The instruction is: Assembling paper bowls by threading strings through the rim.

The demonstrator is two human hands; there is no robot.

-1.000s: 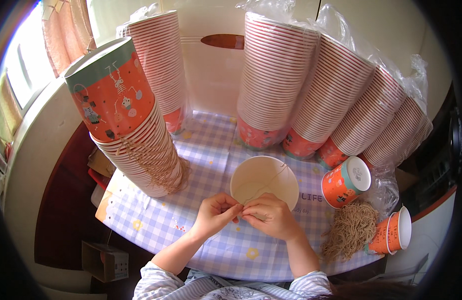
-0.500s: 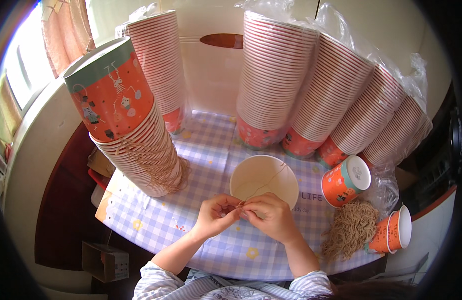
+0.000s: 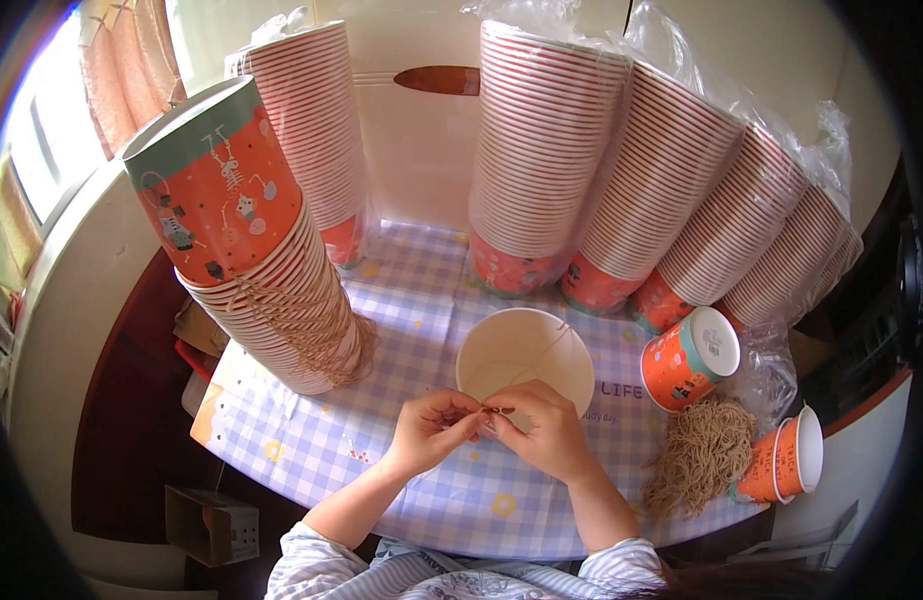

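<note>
A paper bucket [image 3: 478, 345] stands on the table in front of me, its open white inside facing up. Light brown twine [image 3: 551, 349] runs from near its far right rim across the opening toward my fingers. My left hand [image 3: 427, 432] and my right hand [image 3: 544, 430] meet at the bucket's near rim. Both have thumb and fingertips pinched on the twine, where a small loop or knot shows between them. The exact form of that knot is too small to tell.
A tall bucket stack [image 3: 251, 290] with twine strands draped down its side stands left. Plastic-wrapped bucket stacks [image 3: 546, 150] line the back. On the right lie a twine heap [image 3: 703, 455], an upside-down orange bucket [image 3: 681, 365] and tipped cups [image 3: 781, 460]. A checked cloth [image 3: 431, 510] covers the table.
My fingers have shifted slightly on the twine, and the small loop between them shows more plainly. The twine across the bucket lies a little differently. The surroundings stay as they were.
</note>
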